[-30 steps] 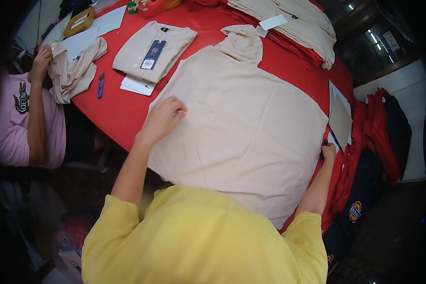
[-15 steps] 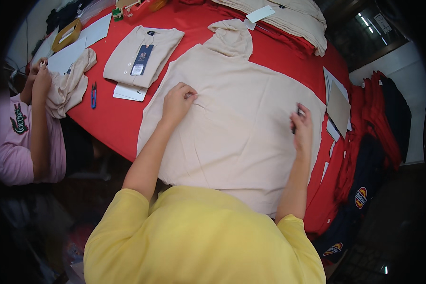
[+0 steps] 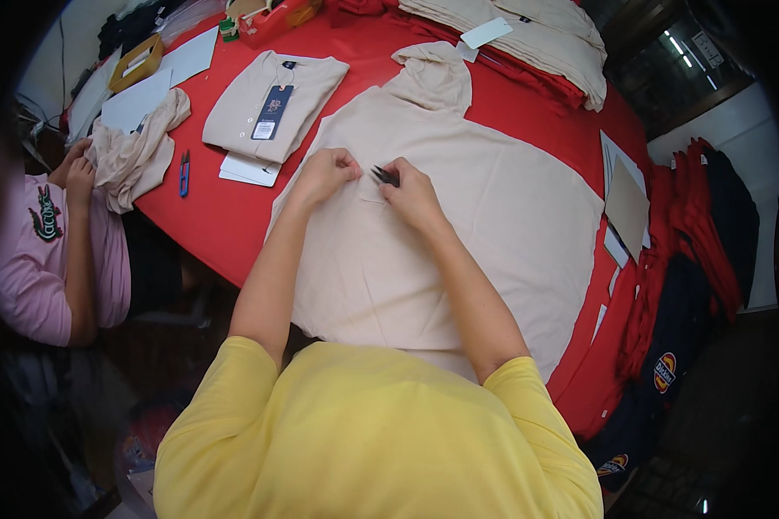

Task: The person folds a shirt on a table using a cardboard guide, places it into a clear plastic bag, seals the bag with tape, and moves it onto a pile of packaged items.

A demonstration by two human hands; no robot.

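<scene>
A cream garment point(image 3: 511, 225) lies spread on the red-covered table point(image 3: 225, 233) in front of me. My left hand point(image 3: 327, 176) is closed in a pinch just above its upper left part; whatever is between the fingertips is too small to make out. Close beside it, my right hand point(image 3: 415, 197) grips a pair of black thread snips point(image 3: 385, 176), with the tips pointing toward my left fingertips. A small crease in the fabric shows just below the snips.
A folded cream shirt point(image 3: 242, 99) with a navy tag point(image 3: 273, 112) lies on white card at the left. Blue snips point(image 3: 184, 173) lie nearby. A co-worker point(image 3: 78, 251) handles cream cloth at far left. Folded garments point(image 3: 545, 52) are stacked at the back right; card sheets point(image 3: 625, 208) lie right.
My right hand has swung left across the garment with the snips, from its right side to beside my left hand. The left hand stays pinched at about the same spot.
</scene>
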